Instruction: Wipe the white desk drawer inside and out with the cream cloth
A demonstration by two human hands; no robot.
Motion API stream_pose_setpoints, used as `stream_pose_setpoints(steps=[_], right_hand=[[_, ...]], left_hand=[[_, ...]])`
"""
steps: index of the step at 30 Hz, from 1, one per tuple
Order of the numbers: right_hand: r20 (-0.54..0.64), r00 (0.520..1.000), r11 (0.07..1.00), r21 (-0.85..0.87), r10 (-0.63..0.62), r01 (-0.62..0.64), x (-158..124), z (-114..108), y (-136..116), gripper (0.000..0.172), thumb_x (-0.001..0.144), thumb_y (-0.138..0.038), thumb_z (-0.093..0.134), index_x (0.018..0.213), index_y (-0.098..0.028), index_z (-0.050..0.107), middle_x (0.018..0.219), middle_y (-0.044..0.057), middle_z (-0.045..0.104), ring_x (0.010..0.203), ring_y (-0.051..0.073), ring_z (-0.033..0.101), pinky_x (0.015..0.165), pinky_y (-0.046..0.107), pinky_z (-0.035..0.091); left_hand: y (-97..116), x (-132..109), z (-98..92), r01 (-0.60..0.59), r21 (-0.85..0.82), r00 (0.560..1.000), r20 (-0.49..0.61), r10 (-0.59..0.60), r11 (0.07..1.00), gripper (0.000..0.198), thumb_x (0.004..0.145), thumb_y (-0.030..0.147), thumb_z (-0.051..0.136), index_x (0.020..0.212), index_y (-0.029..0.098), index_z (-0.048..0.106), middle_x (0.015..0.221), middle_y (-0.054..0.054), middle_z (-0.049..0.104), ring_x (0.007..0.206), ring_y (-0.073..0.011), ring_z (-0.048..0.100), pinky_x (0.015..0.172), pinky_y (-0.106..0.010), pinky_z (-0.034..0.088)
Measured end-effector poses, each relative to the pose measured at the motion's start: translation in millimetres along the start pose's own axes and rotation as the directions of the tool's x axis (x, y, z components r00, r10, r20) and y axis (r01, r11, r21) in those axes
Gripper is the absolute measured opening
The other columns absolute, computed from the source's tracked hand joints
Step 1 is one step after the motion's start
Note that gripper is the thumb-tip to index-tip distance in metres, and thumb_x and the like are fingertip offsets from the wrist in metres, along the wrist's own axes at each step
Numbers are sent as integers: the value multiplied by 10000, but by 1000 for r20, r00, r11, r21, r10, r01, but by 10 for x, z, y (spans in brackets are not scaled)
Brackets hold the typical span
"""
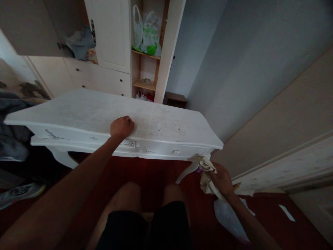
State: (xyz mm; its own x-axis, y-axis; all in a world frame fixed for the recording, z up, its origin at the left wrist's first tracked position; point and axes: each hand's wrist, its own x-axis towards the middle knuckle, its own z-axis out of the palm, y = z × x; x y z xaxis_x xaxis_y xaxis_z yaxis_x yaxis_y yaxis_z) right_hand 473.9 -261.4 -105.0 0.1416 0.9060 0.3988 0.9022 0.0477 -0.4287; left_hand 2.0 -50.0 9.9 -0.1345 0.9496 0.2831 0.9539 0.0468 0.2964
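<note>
A white desk [166, 119] with a wavy front edge stands before me, its top marked with grey smudges and small dark specks. My left hand [121, 126] rests on the desktop near the front edge, closed in a fist. A small dark round spot shows at the fist, and what it holds, if anything, I cannot make out. At the desk's right front corner, my right hand [221, 177] is closed around a crumpled beige cloth [206, 166]. Part of the cloth touches the desk just below the drawer front [166, 148], and the rest hangs down.
Behind the desk stands a white wardrobe [111, 38] with open doors and a plastic bag [151, 36] on a shelf. A clear plastic bag [229, 215] lies on the red floor at right. Dark clothing [13, 139] and a shoe [22, 194] are at left.
</note>
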Motion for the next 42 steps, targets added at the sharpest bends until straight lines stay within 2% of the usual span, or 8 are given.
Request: stream_pose_setpoints(steps=[6, 11, 16, 20, 26, 31, 35, 42], right_hand=[[-214, 976, 998, 49, 46, -36, 278, -51, -321, 440, 884, -391, 523, 1223, -167, 694, 1194, 147, 732, 1105, 313, 653, 1020, 481, 486], [-275, 957, 994, -28, 93, -104, 479, 201, -681, 491, 887, -324, 505, 1338, -148, 590, 1247, 187, 638, 1161, 338, 575, 1032, 493, 453], [-248, 965, 985, -130, 83, -118, 474, 500, -1123, 536, 912, -297, 497, 1426, -149, 508, 1205, 182, 577, 1103, 338, 565, 967, 460, 473], [-220, 975, 963, -250, 40, -96, 462, 517, -1315, 538, 908, -256, 503, 1435, -148, 508, 1188, 175, 575, 1083, 326, 564, 924, 423, 484], [-133, 987, 947, -317, -90, 44, 419, 419, -1299, 565, 874, -210, 543, 1438, -197, 533, 1170, 153, 610, 1049, 309, 566, 902, 400, 495], [-3, 988, 961, -233, -153, 148, 333, 563, -1387, 553, 853, -193, 561, 1404, -238, 581, 1203, 135, 609, 1068, 297, 568, 942, 413, 510], [-10, 990, 971, -199, -139, 134, 275, 628, -1407, 530, 869, -200, 560, 1397, -223, 590, 1203, 137, 617, 1083, 293, 575, 960, 414, 513], [-88, 990, 945, -317, -110, 77, 233, 475, -909, 486, 862, -202, 593, 1345, -240, 630, 1225, 120, 626, 1082, 286, 579, 933, 405, 511]], left_hand=[[28, -19, -46, 18, 3, 1000, 18, -18, 1000, 370, 913, 345, 441, 1057, 205, 751, 1086, -174, 771, 1027, -352, 709, 845, -434, 546], [23, -16, -46, 34, 2, 999, 15, -34, 999, 358, 914, 359, 451, 1058, 220, 748, 1084, -162, 770, 1024, -349, 707, 847, -431, 541], [10, -9, -29, 29, 4, 1000, 6, -29, 1000, 356, 914, 357, 451, 1054, 223, 749, 1072, -159, 768, 1015, -341, 705, 847, -426, 540], [19, -17, -46, 29, -10, 999, 14, -29, 1000, 355, 910, 359, 454, 1044, 216, 749, 1082, -169, 767, 1013, -357, 704, 842, -443, 541], [47, -35, -80, 40, -10, 999, 27, -40, 999, 348, 901, 367, 474, 1059, 222, 748, 1086, -162, 769, 1015, -358, 699, 842, -447, 542], [39, -36, -75, 40, -5, 999, 20, -39, 999, 349, 905, 369, 467, 1052, 227, 749, 1072, -155, 769, 1027, -352, 700, 846, -436, 543], [36, -38, -78, 26, 6, 1000, 17, -27, 1000, 367, 916, 362, 442, 1051, 213, 749, 1081, -167, 766, 1022, -357, 706, 842, -439, 544], [46, -45, -84, 22, -13, 1000, 15, -22, 1000, 349, 905, 366, 470, 1040, 212, 752, 1085, -169, 768, 1025, -366, 705, 842, -443, 542]])
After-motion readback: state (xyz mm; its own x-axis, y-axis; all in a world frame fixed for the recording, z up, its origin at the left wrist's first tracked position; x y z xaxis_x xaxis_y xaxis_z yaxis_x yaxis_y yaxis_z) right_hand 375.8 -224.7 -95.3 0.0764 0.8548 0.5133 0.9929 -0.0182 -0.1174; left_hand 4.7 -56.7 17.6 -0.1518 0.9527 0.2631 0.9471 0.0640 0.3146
